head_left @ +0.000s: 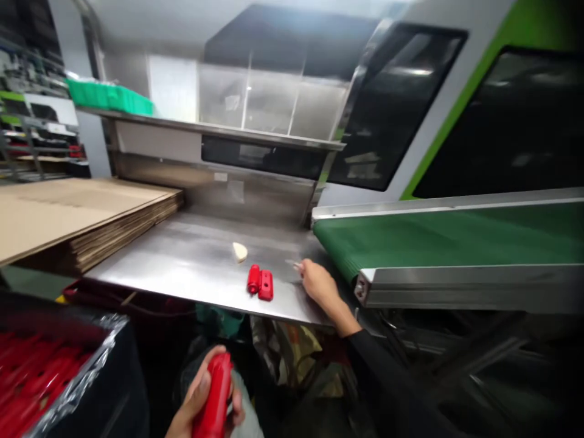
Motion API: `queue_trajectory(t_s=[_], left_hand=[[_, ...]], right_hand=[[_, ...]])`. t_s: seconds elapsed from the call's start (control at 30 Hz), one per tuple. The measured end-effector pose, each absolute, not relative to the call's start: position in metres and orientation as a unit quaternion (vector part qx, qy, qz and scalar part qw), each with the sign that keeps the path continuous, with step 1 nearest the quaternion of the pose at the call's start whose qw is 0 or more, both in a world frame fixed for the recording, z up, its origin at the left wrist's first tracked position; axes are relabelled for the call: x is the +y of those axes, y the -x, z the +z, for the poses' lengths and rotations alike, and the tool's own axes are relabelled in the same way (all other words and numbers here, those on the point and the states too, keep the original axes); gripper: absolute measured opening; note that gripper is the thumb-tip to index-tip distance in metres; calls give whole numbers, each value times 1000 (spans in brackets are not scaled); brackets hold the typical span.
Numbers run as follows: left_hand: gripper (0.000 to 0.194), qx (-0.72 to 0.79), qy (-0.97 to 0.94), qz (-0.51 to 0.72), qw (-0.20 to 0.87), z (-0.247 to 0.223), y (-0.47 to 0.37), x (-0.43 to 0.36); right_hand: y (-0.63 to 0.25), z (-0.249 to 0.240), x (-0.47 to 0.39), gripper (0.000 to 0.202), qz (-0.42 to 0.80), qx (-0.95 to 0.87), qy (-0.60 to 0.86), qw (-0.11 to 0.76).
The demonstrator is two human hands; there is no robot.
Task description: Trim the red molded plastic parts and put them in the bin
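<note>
My left hand is wrapped round a long red plastic part, held low in front of the metal table. Over the table's right side, my right hand is closed on a thin, pale tool; blur hides its exact kind. To the left of that hand lie two small red plastic pieces side by side, a rounded one and a flatter one with a hole. Just behind them is a cream-coloured half-round piece.
A green conveyor belt with metal side rails ends at the table's right. Stacked cardboard sheets lie on the left. A lined box of red parts stands at lower left. A green tray sits on the metal shelf.
</note>
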State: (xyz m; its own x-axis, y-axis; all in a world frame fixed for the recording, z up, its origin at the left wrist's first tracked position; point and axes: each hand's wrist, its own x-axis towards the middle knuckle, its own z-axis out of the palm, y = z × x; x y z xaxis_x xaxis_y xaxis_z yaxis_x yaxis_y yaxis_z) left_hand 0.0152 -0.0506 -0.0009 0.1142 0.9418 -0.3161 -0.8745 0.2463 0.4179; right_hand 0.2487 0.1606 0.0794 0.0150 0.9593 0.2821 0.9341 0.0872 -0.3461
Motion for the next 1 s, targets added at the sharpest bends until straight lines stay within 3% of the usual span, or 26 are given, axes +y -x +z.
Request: queue_trajectory(t_s=[0.13,0.27,0.4,0.63,0.77,0.83,1.0], left_hand=[[26,142,-64,648,746,4,-11,-41],[18,131,-77,651,744,18,-9,-41],[15,141,-45,617,773,30,-12,-48],[17,199,86,602,769,42,-17,-52],[26,290,168,597,729,51,-17,-52],[29,319,172,583,727,54,-16,-54],[32,293,121,585,746,39,-8,-60]], right_hand=[[-228,78,66,44,67,-729,613,298],[-196,72,-29,37,187,-833,410,320],[-174,58,-56,33,247,-854,298,347],[-166,53,-50,33,119,-879,286,363],[-161,62,-54,48,46,-885,314,339],[-158,65,-55,56,3,-884,318,343],[-153,66,-59,53,-54,-870,334,360]])
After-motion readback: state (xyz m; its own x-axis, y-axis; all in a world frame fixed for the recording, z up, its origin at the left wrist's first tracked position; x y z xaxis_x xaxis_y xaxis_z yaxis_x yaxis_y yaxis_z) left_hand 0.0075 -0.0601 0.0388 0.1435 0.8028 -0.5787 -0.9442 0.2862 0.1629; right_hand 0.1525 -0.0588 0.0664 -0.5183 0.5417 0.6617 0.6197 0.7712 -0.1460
